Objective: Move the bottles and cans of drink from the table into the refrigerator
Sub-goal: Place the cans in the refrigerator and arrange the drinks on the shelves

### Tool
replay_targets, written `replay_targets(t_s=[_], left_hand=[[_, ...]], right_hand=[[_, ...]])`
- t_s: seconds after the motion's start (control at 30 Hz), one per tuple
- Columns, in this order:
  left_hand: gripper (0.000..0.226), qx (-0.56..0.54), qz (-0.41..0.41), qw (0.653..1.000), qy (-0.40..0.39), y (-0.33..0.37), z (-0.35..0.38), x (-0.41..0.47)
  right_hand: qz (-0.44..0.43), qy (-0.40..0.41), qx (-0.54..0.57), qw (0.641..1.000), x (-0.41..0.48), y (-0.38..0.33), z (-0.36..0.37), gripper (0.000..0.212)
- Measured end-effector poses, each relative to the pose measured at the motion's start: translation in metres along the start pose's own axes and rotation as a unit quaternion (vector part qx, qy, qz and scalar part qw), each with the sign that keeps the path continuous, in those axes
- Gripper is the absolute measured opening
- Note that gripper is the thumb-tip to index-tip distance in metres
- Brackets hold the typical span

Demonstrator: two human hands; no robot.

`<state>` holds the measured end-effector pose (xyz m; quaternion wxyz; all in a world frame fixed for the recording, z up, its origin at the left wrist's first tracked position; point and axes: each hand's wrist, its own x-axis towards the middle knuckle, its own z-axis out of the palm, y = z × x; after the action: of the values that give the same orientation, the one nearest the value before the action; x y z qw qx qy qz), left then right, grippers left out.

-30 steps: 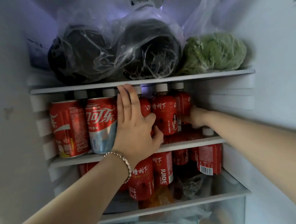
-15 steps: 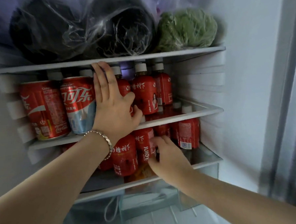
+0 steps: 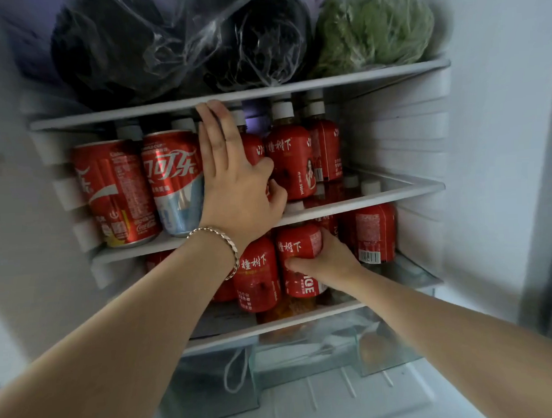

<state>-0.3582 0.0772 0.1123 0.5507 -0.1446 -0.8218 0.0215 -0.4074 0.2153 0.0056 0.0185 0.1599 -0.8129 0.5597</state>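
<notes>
Your head view is dim and low in contrast. Light comes from the far top of the fridge interior (image 3: 257,114), a cool violet glow behind the bags (image 3: 170,45). The plastic throws small glare streaks. Lower shelves sit in shadow. Your forearms blur and stretch near the bottom corners; straight shelf edges bow outward. The greens (image 3: 374,28) look soft.

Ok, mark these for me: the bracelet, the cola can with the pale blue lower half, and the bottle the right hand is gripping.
bracelet (image 3: 220,243): head view, on the chain links across the left wrist.
cola can (image 3: 174,179): head view, on its red label.
bottle (image 3: 297,244): head view, on its red label above the right hand's thumb.
</notes>
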Motion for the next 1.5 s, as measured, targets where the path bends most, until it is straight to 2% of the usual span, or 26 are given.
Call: replay_targets(t_s=[0.2,0.4,0.5,0.57,0.7,0.77,0.83,0.9,1.0,1.1,1.2,1.33,1.5], left_hand=[[0.019,0.002,-0.001,1.0,-0.005,0.0,-0.002,0.001],[0.019,0.008,0.001,1.0,-0.003,0.001,-0.001,0.0],[0.019,0.009,-0.001,1.0,-0.004,0.001,-0.001,0.0],[0.02,0.01,-0.003,1.0,-0.006,0.001,0.0,0.001],[0.019,0.013,-0.005,1.0,-0.011,0.001,-0.001,0.0],[0.018,0.009,-0.006,1.0,-0.013,0.001,-0.002,0.0],[0.018,0.001,-0.007,1.0,-0.011,0.002,-0.003,0.0],[0.017,-0.007,-0.005,1.0,-0.012,0.002,-0.003,0.0],[0.018,-0.012,-0.004,1.0,-0.016,0.003,-0.002,-0.001],[0.021,-0.017,-0.004,1.0,-0.009,0.003,-0.002,-0.002],[0.018,-0.014,0.001,1.0,0.0,0.002,-0.001,-0.003],[0.022,-0.004,0.007,1.0,0.012,0.001,0.003,-0.004],[0.028,0.006,0.009,1.0,0.02,-0.001,0.005,-0.002]], right_hand=[[-0.02,-0.046,0.003,0.999,-0.029,-0.003,-0.021,0.057],[-0.006,-0.038,0.018,0.999,-0.046,-0.004,-0.022,0.058],[0.027,-0.074,0.049,0.996,-0.055,-0.018,-0.028,0.035],[0.07,-0.129,0.075,0.986,-0.069,-0.027,-0.036,0.024],[0.13,-0.252,-0.011,0.959,-0.096,-0.05,-0.049,0.061],[0.113,-0.258,-0.026,0.959,-0.102,-0.068,-0.059,0.059],[0.074,-0.201,-0.017,0.977,-0.102,-0.09,-0.075,0.045],[0.037,-0.085,0.002,0.996,-0.09,-0.108,-0.09,0.026],[0.011,0.055,0.01,0.998,-0.06,-0.12,-0.101,0.036],[0.018,0.138,0.051,0.989,-0.034,-0.12,-0.103,0.047],[0.001,0.214,0.085,0.973,-0.01,-0.111,-0.104,0.039],[-0.014,0.243,0.091,0.966,0.019,-0.098,-0.105,0.058],[-0.091,0.251,0.049,0.962,0.034,-0.094,-0.103,0.06]])
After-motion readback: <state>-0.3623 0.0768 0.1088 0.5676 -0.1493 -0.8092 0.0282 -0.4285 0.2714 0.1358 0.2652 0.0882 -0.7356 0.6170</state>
